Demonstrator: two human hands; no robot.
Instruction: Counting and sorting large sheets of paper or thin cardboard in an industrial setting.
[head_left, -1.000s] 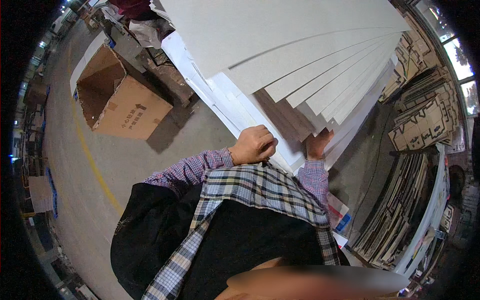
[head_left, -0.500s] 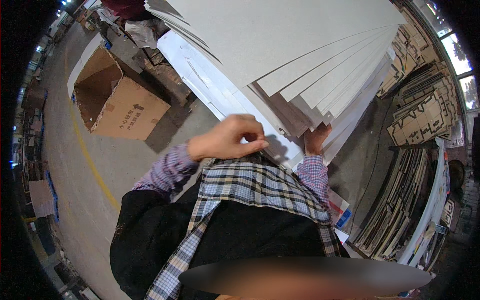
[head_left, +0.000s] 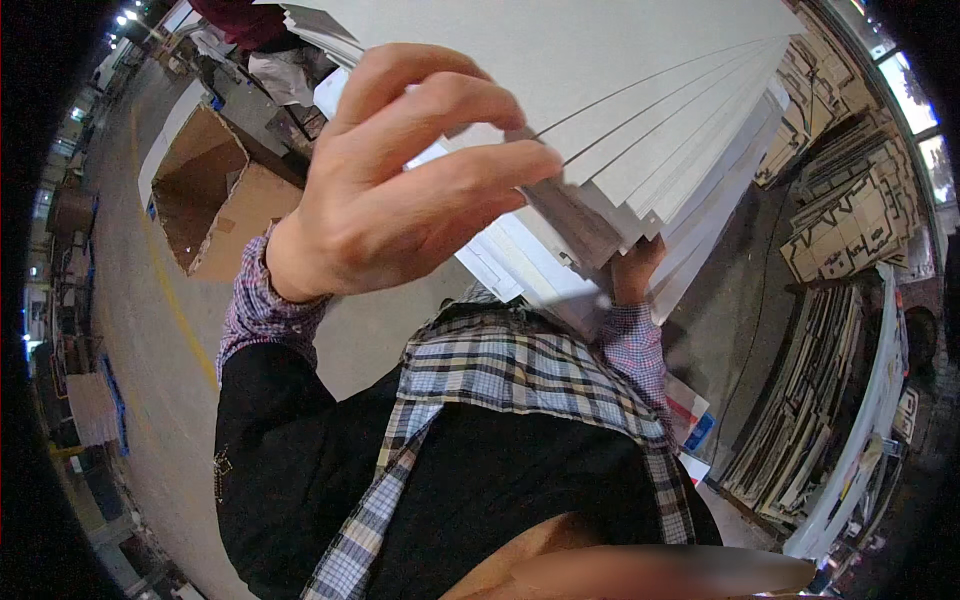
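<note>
Left hand [head_left: 400, 190] raised since half a second ago, now close to the camera, fingers curled on the edge of the grey cardboard sheets [head_left: 620, 110]. Right hand [head_left: 635, 268] under the stack, supporting; how closed its fingers are, cannot tell. Sheets fanned, roughly eight edges visible, held high before the chest. One open carton box [head_left: 215, 190] on the floor at left. Stacks of die-cut cardboard [head_left: 850, 200] at right.

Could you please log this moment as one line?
left hand: fingertips on fanned stack of large grey-white cardboard sheets | right hand: supporting stack's lower edge
</note>
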